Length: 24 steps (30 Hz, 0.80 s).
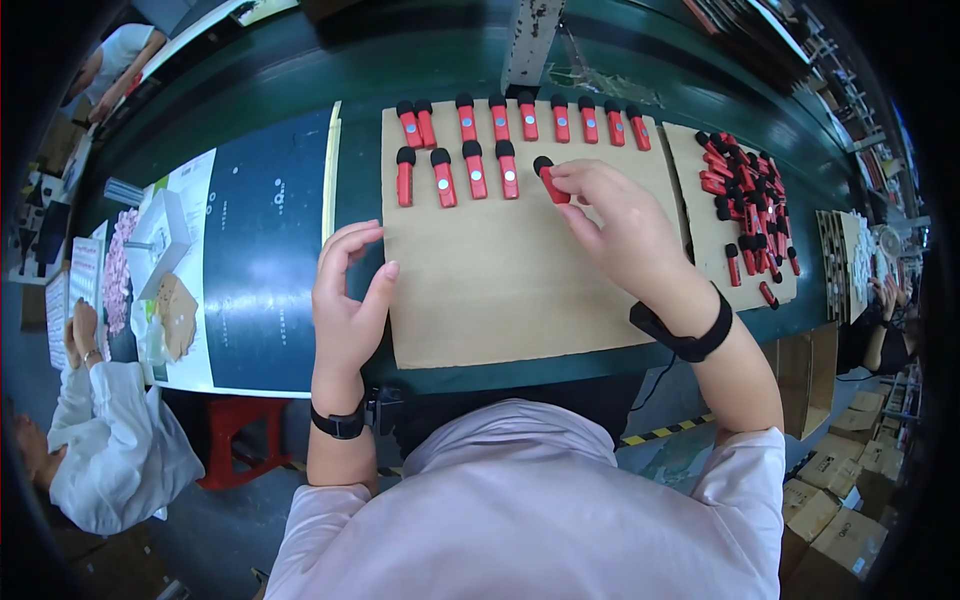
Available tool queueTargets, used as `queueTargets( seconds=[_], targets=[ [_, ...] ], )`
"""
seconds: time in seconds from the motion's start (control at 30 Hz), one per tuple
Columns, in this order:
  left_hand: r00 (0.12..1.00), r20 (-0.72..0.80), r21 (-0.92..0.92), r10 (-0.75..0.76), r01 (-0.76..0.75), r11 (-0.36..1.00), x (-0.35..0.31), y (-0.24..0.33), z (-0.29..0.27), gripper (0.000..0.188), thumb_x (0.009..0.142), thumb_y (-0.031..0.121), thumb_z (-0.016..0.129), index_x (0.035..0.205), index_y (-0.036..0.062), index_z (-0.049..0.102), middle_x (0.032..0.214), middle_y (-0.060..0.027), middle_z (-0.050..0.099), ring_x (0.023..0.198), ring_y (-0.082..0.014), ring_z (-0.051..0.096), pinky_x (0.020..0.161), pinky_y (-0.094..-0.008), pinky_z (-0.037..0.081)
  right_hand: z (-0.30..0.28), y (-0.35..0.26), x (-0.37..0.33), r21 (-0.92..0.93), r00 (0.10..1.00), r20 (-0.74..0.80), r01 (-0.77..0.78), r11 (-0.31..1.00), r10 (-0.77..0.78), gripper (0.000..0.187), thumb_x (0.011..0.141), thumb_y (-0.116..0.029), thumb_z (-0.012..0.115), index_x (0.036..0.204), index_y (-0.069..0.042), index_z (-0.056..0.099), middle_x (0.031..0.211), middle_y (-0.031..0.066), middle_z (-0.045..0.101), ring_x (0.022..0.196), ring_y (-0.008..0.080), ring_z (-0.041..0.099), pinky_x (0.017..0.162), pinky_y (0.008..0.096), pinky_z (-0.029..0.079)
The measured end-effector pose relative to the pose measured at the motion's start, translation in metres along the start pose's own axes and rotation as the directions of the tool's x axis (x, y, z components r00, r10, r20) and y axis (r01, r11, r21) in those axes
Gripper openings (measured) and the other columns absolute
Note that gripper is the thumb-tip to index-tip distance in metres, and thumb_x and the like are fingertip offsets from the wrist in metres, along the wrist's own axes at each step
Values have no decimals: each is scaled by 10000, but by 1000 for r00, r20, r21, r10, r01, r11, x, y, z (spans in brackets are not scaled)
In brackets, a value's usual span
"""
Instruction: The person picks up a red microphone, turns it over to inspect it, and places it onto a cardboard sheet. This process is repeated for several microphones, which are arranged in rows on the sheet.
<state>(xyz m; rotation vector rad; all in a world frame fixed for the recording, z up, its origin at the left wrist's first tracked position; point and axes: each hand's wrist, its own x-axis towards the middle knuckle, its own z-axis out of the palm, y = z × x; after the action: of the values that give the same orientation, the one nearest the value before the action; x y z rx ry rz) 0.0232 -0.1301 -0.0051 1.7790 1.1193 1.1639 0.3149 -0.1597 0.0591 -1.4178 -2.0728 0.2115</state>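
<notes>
My right hand (625,220) pinches a small red microphone (553,186) with a black foam tip, at the right end of the nearer row on a cardboard sheet (500,290). Its lower end is partly covered by my fingers. Beside it in that row lie several like it, such as the red microphone (509,172) with a white round spot. A farther row, with one red microphone (529,120) near its middle, runs along the sheet's far edge. My left hand (350,310) holds nothing; its fingers are apart and curved at the sheet's left edge.
A second cardboard sheet (722,262) at right bears a heap of red microphones (750,200). To the left lies a blue printed sheet (270,250). A metal post (530,45) rises behind. Co-workers sit at left and right; a red stool (235,435) and cartons (835,540) stand below.
</notes>
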Motion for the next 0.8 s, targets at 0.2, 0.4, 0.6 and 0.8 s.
queueTargets(
  seconds=[0.2, 0.4, 0.6, 0.8],
  targets=[
    [998, 26, -120, -63, 66, 991, 1, -17, 5, 453, 861, 87, 644, 1278, -5, 492, 1341, -159, 505, 1253, -258, 484, 1028, -384, 390, 17, 2, -4, -162, 988, 133, 94, 982, -73, 196, 792, -15, 656, 980, -5, 600, 1081, 136, 607, 960, 320, 612, 826, 377, 512],
    [996, 53, -160, -77, 84, 984, 1, -22, 1, 490, 866, 103, 644, 1308, -8, 465, 1375, -170, 475, 1277, -271, 466, 1045, -389, 376, 20, 14, 12, -210, 987, 158, 53, 976, -19, 191, 790, -25, 654, 975, -26, 605, 1104, 125, 587, 973, 313, 603, 810, 386, 508],
    [995, 70, -173, -67, 78, 982, 4, -21, 3, 473, 865, 82, 628, 1302, -4, 467, 1383, -167, 469, 1287, -270, 453, 1061, -388, 354, 18, 25, 20, -236, 992, 128, 9, 972, 22, 247, 783, -46, 668, 1019, -49, 599, 1117, 114, 585, 988, 317, 600, 811, 395, 507],
    [996, 65, -203, -62, 74, 976, 0, -19, 3, 444, 868, 65, 601, 1288, 0, 473, 1385, -166, 468, 1299, -265, 435, 1080, -390, 327, -10, 8, -10, -252, 999, 25, -25, 967, 33, 299, 774, -61, 684, 1057, -51, 589, 1128, 122, 585, 1012, 323, 593, 843, 395, 497]
  ],
)
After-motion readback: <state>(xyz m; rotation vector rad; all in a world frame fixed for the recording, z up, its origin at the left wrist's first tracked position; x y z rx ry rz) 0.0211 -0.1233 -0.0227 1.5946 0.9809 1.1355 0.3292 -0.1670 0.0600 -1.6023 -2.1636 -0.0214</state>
